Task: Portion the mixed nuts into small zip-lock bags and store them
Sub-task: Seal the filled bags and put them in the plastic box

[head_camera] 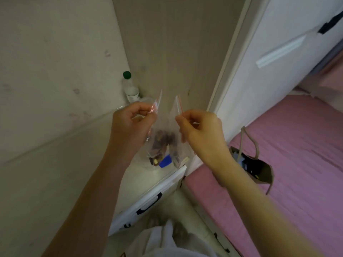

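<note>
Zip-lock bag (163,127) hangs in air between 2 hands, above white tabletop (140,179). Left hand (130,123) pinches left lip, right hand (202,128) pinches right lip. Red seal strips (179,104) apart, mouth up, long axis vertical. Both hands equally near. Bag clear, thin; dark mixed nuts (164,140) pooled low.

Both bare forearms stretched forward, angled in toward each other. Left grip (130,125) and right grip (202,132) sat about level, near each other but apart, fingers curled, each pinching one side of the zip-lock bag (163,143) top.
</note>
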